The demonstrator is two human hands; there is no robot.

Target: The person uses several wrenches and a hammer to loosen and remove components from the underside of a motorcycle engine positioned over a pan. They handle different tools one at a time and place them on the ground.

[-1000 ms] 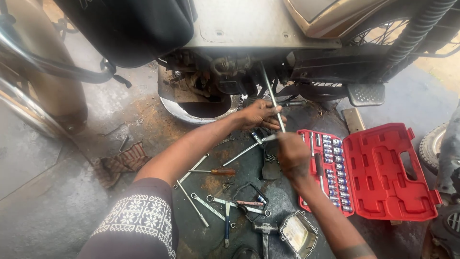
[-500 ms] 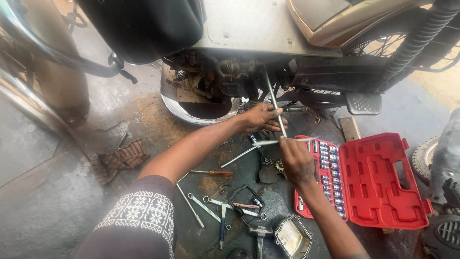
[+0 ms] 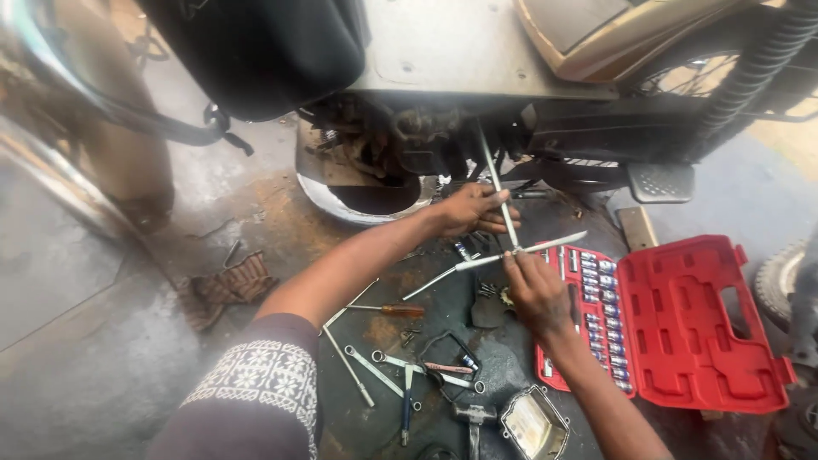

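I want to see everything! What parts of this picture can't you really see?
- Head view: the long T-shaped wrench, top end lost in the dark engine.
- Sockets in the red case: too small to tell apart.
- Left hand covers part of the shaft.
- Wheel: cut by the right edge.

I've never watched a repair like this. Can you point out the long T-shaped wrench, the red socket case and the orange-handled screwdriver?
T-shaped wrench (image 3: 497,183), head view, middle of its long shaft.
Red socket case (image 3: 690,315), head view, inside of the open lid.
Orange-handled screwdriver (image 3: 400,312), head view, on the handle.
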